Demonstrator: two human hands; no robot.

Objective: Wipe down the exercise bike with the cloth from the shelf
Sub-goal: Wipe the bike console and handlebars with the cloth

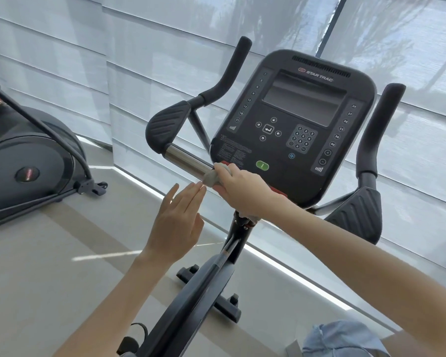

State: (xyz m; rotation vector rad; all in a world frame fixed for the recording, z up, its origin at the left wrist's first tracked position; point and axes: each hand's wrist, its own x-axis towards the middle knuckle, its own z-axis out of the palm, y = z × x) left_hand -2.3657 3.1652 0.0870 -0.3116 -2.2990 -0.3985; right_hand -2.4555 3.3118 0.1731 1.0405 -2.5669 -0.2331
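Cloth [211,177], grey, is bunched in my right hand [242,191], fingers curled round it, pressed on the chrome bar [184,158] of the exercise bike [204,287], just beside the console [291,124] at its lower left edge. My left hand [177,225] is flat, fingers straight, holding nothing, just below the bar. Fingertips near the cloth, contact unclear. Another machine [29,161] stands well apart on the left.

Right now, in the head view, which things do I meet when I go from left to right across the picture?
Second machine → left pad → cloth → console → right grip.
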